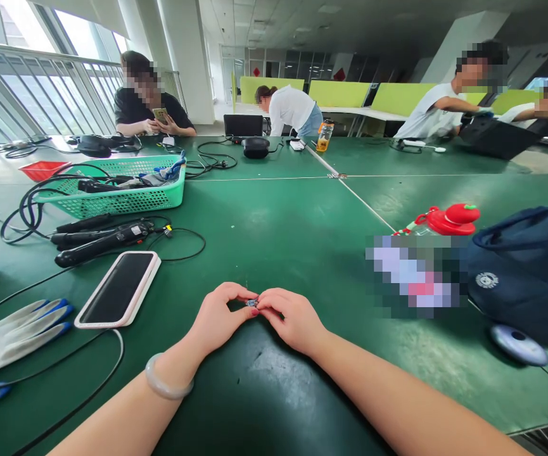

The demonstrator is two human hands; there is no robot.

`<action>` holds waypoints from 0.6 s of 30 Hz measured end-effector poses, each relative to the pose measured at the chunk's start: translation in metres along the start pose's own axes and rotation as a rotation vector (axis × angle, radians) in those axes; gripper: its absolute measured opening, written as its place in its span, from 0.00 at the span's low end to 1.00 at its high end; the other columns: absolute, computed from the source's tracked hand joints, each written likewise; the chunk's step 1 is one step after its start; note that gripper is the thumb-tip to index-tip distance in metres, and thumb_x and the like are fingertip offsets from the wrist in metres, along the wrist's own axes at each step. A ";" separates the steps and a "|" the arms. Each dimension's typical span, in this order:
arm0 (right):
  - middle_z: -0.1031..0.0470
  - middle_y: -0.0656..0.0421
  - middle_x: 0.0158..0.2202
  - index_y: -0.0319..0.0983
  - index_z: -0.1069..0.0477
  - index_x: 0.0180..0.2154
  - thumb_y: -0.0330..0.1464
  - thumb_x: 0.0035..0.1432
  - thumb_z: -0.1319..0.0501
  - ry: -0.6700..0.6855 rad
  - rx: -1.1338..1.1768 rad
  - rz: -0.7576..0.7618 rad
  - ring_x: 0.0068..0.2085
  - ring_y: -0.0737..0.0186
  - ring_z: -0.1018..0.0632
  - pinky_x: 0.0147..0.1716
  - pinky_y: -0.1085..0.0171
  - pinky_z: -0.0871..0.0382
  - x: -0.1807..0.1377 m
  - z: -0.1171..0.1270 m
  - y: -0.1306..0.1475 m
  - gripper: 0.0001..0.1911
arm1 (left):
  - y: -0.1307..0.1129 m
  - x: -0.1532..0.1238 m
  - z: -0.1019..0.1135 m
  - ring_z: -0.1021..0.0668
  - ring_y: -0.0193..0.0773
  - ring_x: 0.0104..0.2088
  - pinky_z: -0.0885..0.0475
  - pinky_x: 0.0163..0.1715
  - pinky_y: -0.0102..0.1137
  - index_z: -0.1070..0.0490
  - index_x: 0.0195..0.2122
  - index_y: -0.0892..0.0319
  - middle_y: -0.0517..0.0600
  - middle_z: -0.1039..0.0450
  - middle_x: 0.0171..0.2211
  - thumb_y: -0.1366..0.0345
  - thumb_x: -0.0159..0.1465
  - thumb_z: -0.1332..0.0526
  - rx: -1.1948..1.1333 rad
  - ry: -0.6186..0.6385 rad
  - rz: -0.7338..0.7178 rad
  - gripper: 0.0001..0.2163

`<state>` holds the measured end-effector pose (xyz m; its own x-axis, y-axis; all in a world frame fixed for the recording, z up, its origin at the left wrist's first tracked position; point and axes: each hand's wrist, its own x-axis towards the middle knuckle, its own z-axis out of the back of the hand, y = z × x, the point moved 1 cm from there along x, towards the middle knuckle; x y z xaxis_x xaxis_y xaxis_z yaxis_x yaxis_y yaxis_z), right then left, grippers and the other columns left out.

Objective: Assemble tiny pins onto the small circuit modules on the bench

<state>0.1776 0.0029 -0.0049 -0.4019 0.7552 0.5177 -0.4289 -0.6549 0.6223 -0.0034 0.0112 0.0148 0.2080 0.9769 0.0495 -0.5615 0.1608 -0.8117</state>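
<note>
A small silvery-blue piece (251, 303) sits between my fingertips just above the green tabletop; it is too small to tell its kind. The thumb and index finger of my left hand (221, 315) pinch it from the left, and a pale bangle circles that wrist. From the right, the bent fingertips of my right hand (293, 316) meet it, with the thumb tucked below. My fingers partly cover the piece. Left of my hands lies a phone in a pale pink case (118, 290), its screen dark.
Gloves (21, 329), a hair straightener (105, 240) with cables and a green basket (154, 197) are on the left. On the right are a red-lidded bottle (449, 220), a navy bag (530, 272) and a computer mouse (519, 345). Several people are beyond the green table (274, 221).
</note>
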 end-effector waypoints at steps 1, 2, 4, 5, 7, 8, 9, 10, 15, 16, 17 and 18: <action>0.22 0.57 0.40 0.43 0.26 0.36 0.28 0.61 0.42 -0.007 0.005 0.007 0.41 0.63 0.22 0.43 0.62 0.25 0.000 0.000 0.000 0.07 | 0.000 0.000 0.000 0.24 0.40 0.43 0.30 0.49 0.37 0.22 0.35 0.53 0.48 0.24 0.39 0.62 0.53 0.34 -0.009 -0.002 0.005 0.09; 0.21 0.57 0.40 0.42 0.26 0.36 0.29 0.62 0.42 -0.016 0.011 0.015 0.41 0.63 0.21 0.43 0.62 0.25 0.000 0.001 0.000 0.07 | 0.001 0.000 0.000 0.23 0.41 0.43 0.30 0.48 0.37 0.22 0.35 0.53 0.48 0.24 0.39 0.62 0.53 0.34 -0.017 -0.003 0.009 0.09; 0.21 0.57 0.40 0.42 0.26 0.37 0.29 0.62 0.42 -0.034 0.011 0.025 0.41 0.63 0.21 0.43 0.63 0.25 -0.001 0.001 -0.001 0.06 | 0.001 0.001 0.000 0.23 0.41 0.43 0.29 0.48 0.37 0.21 0.35 0.53 0.49 0.23 0.39 0.62 0.53 0.35 -0.034 0.000 0.007 0.09; 0.21 0.57 0.40 0.42 0.26 0.37 0.29 0.62 0.42 -0.043 0.007 0.029 0.40 0.63 0.21 0.43 0.63 0.25 -0.001 0.002 -0.001 0.06 | 0.001 0.001 0.000 0.24 0.41 0.43 0.30 0.48 0.38 0.21 0.35 0.53 0.49 0.23 0.39 0.62 0.53 0.35 -0.043 0.001 0.003 0.09; 0.21 0.58 0.39 0.42 0.26 0.37 0.29 0.62 0.42 -0.062 -0.001 0.043 0.40 0.64 0.21 0.43 0.63 0.25 -0.001 0.002 -0.001 0.06 | 0.001 0.001 -0.001 0.24 0.42 0.43 0.30 0.48 0.38 0.21 0.35 0.53 0.50 0.23 0.40 0.62 0.52 0.34 -0.064 0.003 -0.004 0.10; 0.21 0.58 0.38 0.41 0.26 0.37 0.28 0.62 0.42 -0.074 -0.003 0.054 0.39 0.64 0.21 0.42 0.64 0.25 -0.001 0.003 -0.001 0.06 | 0.001 0.001 -0.001 0.24 0.43 0.43 0.31 0.49 0.39 0.21 0.35 0.53 0.50 0.23 0.40 0.62 0.52 0.34 -0.076 0.003 -0.006 0.10; 0.21 0.58 0.38 0.41 0.26 0.36 0.28 0.61 0.42 -0.086 -0.002 0.070 0.39 0.64 0.21 0.42 0.64 0.25 0.000 0.003 -0.001 0.06 | 0.002 0.001 -0.001 0.24 0.43 0.43 0.31 0.49 0.39 0.21 0.35 0.54 0.50 0.23 0.39 0.62 0.51 0.34 -0.089 0.005 -0.008 0.10; 0.21 0.58 0.37 0.41 0.26 0.36 0.28 0.61 0.41 -0.095 -0.002 0.088 0.39 0.64 0.21 0.42 0.65 0.25 0.000 0.003 -0.001 0.06 | 0.002 0.002 -0.002 0.24 0.43 0.44 0.31 0.49 0.39 0.21 0.35 0.54 0.51 0.23 0.39 0.61 0.51 0.34 -0.106 0.009 -0.008 0.11; 0.20 0.58 0.37 0.40 0.25 0.35 0.28 0.60 0.40 -0.134 -0.041 0.149 0.39 0.64 0.20 0.43 0.65 0.25 -0.001 0.005 0.002 0.05 | 0.008 0.003 -0.005 0.23 0.43 0.41 0.31 0.47 0.38 0.21 0.36 0.58 0.52 0.21 0.38 0.58 0.51 0.33 -0.260 0.070 -0.014 0.13; 0.20 0.57 0.38 0.40 0.24 0.36 0.28 0.60 0.39 -0.137 -0.044 0.147 0.39 0.64 0.20 0.43 0.65 0.25 -0.001 0.005 0.002 0.05 | 0.009 0.003 -0.006 0.23 0.42 0.40 0.30 0.45 0.37 0.21 0.37 0.58 0.53 0.21 0.37 0.58 0.52 0.33 -0.298 0.076 -0.011 0.14; 0.20 0.58 0.38 0.40 0.24 0.36 0.28 0.60 0.39 -0.134 -0.047 0.150 0.39 0.64 0.20 0.44 0.64 0.25 -0.002 0.005 0.002 0.05 | 0.010 0.003 -0.007 0.23 0.41 0.38 0.30 0.44 0.36 0.21 0.37 0.59 0.53 0.21 0.36 0.57 0.52 0.33 -0.335 0.079 -0.006 0.14; 0.20 0.58 0.38 0.41 0.24 0.36 0.29 0.60 0.39 -0.139 -0.052 0.145 0.40 0.63 0.20 0.44 0.64 0.25 -0.002 0.005 0.003 0.05 | 0.010 0.003 -0.007 0.23 0.41 0.37 0.30 0.43 0.36 0.21 0.38 0.60 0.53 0.20 0.36 0.57 0.52 0.33 -0.364 0.078 -0.003 0.15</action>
<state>0.1816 -0.0002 -0.0011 -0.3484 0.6473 0.6780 -0.4170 -0.7548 0.5063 -0.0025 0.0151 0.0024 0.2771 0.9606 0.0192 -0.2423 0.0892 -0.9661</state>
